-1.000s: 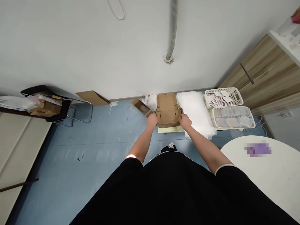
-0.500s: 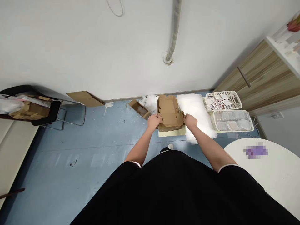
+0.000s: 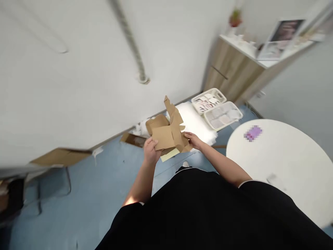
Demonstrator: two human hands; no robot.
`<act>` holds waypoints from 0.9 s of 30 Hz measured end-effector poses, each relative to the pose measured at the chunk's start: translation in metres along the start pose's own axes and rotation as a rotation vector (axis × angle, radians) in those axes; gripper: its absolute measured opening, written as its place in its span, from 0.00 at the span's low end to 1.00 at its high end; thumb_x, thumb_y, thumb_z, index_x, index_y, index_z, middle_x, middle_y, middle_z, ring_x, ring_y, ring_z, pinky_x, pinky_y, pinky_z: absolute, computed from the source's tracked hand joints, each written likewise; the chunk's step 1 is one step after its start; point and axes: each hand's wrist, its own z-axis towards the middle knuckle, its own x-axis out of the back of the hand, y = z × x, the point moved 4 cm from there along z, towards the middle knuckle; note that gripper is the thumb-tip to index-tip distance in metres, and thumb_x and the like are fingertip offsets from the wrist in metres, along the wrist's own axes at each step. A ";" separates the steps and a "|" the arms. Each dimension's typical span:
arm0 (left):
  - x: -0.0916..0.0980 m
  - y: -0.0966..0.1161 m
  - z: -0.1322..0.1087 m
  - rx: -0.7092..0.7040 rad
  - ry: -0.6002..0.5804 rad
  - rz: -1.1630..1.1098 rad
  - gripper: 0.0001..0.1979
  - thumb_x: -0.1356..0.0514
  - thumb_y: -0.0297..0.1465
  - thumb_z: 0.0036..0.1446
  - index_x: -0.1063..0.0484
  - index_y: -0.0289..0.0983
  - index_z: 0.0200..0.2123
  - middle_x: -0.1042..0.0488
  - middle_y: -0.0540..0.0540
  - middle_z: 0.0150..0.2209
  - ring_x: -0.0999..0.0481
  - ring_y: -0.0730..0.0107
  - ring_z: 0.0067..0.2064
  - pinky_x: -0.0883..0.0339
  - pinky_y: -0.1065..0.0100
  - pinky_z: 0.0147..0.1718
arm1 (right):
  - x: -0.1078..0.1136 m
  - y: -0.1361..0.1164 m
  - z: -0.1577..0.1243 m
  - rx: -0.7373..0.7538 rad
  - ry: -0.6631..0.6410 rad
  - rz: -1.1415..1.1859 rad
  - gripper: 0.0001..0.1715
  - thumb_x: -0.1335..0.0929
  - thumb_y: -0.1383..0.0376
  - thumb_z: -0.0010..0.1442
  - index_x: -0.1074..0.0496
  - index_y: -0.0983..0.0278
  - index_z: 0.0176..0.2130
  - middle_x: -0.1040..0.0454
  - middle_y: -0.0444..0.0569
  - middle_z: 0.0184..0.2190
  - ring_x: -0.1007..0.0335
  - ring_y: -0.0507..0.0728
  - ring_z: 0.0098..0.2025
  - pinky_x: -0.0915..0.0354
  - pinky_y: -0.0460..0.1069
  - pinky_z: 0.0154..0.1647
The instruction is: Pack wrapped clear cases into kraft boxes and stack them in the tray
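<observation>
Between my hands is a brown cardboard box blank [image 3: 163,137], partly unfolded and tilted, its flaps sticking up and out. My left hand [image 3: 151,150] grips its left edge, thumb on top. At the right side, my right hand [image 3: 193,139] pinches a folded flap, and some of its fingers are hidden by the cardboard. Behind and below the held blank, more brown cardboard [image 3: 155,122] shows, lying on a pale yellow surface [image 3: 169,155].
White sheet material [image 3: 191,119] lies right of the cardboard, beside two white baskets [image 3: 223,116] of small packs. A round white table [image 3: 275,152] carries a blurred purple item [image 3: 253,133]. An open carton [image 3: 133,139] lies left by the wall, near a cardboard sheet [image 3: 61,156].
Both hands have lifted a cardboard blank off the stack and tilted it, its flaps now bent at angles. My view has turned to the right, bringing more of the table and cabinet into sight.
</observation>
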 end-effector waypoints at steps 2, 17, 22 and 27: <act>-0.029 -0.010 0.003 0.019 -0.094 0.060 0.14 0.41 0.42 0.50 0.25 0.42 0.38 0.21 0.44 0.37 0.17 0.52 0.42 0.21 0.51 0.37 | 0.038 0.003 -0.032 -0.003 0.034 0.153 0.18 0.25 0.57 0.54 0.28 0.58 0.44 0.18 0.47 0.39 0.21 0.60 0.41 0.25 0.54 0.44; -0.402 -0.270 -0.096 0.331 -0.997 0.748 0.44 0.45 0.26 0.46 0.42 0.39 0.70 0.24 0.41 0.58 0.21 0.60 0.52 0.24 0.62 0.47 | 0.401 0.136 -0.324 0.089 0.937 0.227 0.41 0.35 0.60 0.57 0.41 0.51 0.69 0.29 0.50 0.62 0.25 0.60 0.52 0.24 0.54 0.45; -0.454 -0.342 -0.127 0.432 -1.050 0.937 0.40 0.45 0.31 0.60 0.50 0.41 0.75 0.24 0.41 0.60 0.18 0.66 0.47 0.24 0.65 0.46 | 0.432 0.172 -0.317 -0.006 0.985 0.313 0.46 0.36 0.61 0.56 0.47 0.55 0.71 0.28 0.54 0.60 0.24 0.58 0.47 0.25 0.53 0.44; -0.451 -0.379 -0.130 0.552 -1.116 1.099 0.39 0.51 0.42 0.71 0.65 0.46 0.78 0.30 0.40 0.67 0.18 0.65 0.51 0.24 0.61 0.47 | 0.438 0.196 -0.294 -0.156 0.986 0.335 0.45 0.38 0.62 0.59 0.50 0.59 0.73 0.23 0.54 0.53 0.23 0.56 0.42 0.26 0.52 0.42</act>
